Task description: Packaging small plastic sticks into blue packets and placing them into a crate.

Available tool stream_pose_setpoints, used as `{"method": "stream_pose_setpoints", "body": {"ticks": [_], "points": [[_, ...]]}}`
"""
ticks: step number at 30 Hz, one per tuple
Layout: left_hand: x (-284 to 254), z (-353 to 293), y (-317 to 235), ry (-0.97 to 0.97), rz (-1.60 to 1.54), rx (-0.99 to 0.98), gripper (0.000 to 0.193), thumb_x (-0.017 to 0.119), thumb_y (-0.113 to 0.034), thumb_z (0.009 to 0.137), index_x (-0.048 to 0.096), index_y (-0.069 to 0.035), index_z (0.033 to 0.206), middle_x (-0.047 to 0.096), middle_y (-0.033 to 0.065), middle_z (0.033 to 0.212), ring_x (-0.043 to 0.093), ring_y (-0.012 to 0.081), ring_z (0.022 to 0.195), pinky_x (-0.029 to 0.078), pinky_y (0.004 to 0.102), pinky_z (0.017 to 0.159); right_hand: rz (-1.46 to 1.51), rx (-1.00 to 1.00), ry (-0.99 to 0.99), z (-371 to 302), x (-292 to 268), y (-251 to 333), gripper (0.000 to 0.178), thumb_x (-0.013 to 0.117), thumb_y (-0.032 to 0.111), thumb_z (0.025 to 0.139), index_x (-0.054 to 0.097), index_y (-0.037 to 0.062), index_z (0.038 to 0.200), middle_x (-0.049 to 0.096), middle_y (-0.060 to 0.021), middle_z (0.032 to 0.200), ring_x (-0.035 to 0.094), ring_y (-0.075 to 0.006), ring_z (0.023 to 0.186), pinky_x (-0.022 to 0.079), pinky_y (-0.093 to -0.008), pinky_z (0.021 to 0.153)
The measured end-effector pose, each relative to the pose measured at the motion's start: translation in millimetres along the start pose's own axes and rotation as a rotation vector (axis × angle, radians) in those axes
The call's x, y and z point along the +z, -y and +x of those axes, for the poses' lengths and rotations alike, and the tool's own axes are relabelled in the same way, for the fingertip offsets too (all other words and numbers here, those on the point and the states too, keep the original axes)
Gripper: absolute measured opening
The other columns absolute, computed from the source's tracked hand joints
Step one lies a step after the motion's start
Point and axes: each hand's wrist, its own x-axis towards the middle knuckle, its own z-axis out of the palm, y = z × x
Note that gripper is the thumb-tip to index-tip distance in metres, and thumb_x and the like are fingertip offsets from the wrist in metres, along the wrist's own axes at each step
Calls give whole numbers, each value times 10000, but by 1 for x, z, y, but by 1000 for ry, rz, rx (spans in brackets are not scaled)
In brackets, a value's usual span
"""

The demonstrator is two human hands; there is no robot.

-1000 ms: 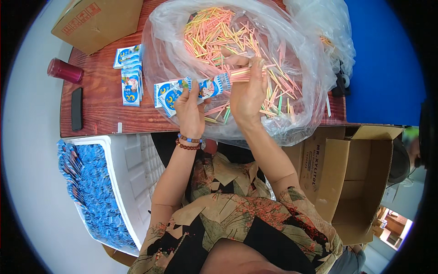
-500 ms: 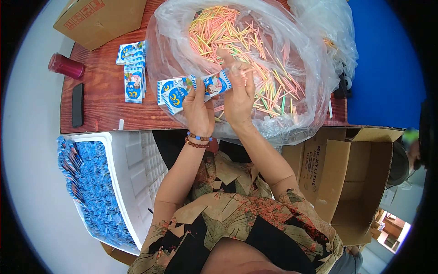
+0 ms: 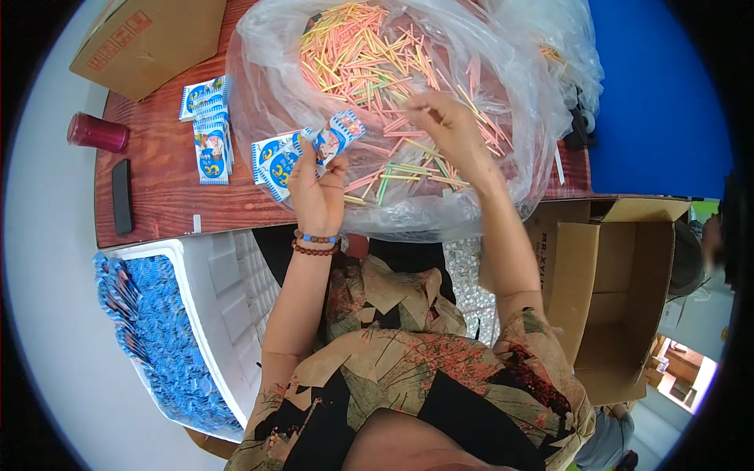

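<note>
We are pinching blue-and-white packets (image 3: pixel 280 166) in our left hand (image 3: pixel 318 187) over the clear bag's (image 3: pixel 255 94) left part; our right hand (image 3: pixel 455 140) is hovering half-open above pastel sticks (image 3: pixel 345 55). Leftward, a packet stack (image 3: pixel 212 140) is lying on the red table (image 3: pixel 161 169).

left fingers (image 3: pixel 306 165) partly hide the blue-white packets (image 3: pixel 281 168).

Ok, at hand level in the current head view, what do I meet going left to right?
Dark red cylindrical container → row of overlapping flat blue-and-white packets → left hand holding printed packets → right hand → flat bright-blue surface.
</note>
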Motion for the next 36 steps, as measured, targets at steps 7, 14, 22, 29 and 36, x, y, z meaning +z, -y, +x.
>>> {"method": "stream_pose_setpoints", "body": {"ticks": [7,14,22,29,36], "points": [[1,-2,1,12,-2,14,236,564,-237,974,636,-15,949,657,52,926,567,124,804,463,286,683,-655,-180,174,-13,-7,-14,155,657,184,837,600,65,919,616,-84,917,612,-264,757,474,-366,656],[-2,-2,-1,30,5,-6,225,574,-234,967,635,-18,950,667,63,939,602,135,817,489,293,691,-625,-101,187,-13,-10,-7,144,637,189,843,589,66,901,615,-92,840,607,-274,742,462,-366,644],[1,-4,-1,30,7,11,208,579,-223,965,643,-26,947,662,58,935,599,131,830,493,284,704,216,4,264,-6,-14,49,122,618,126,920,673,22,952,609,49,724,551,-24,664,426,-203,557],[-4,-1,2,54,-2,8,195,578,-224,965,645,-41,963,666,49,969,614,137,866,507,299,730,169,133,311,1,-2,53,141,642,160,908,706,35,924,583,32,635,521,-28,537,419,-180,468],[2,-4,3,82,83,19,198,562,-211,971,612,-45,1069,661,55,1047,633,164,957,523,342,844,94,162,435,19,3,82,116,644,151,897,673,40,918,557,19,601,485,-30,476,367,-194,422]]}}
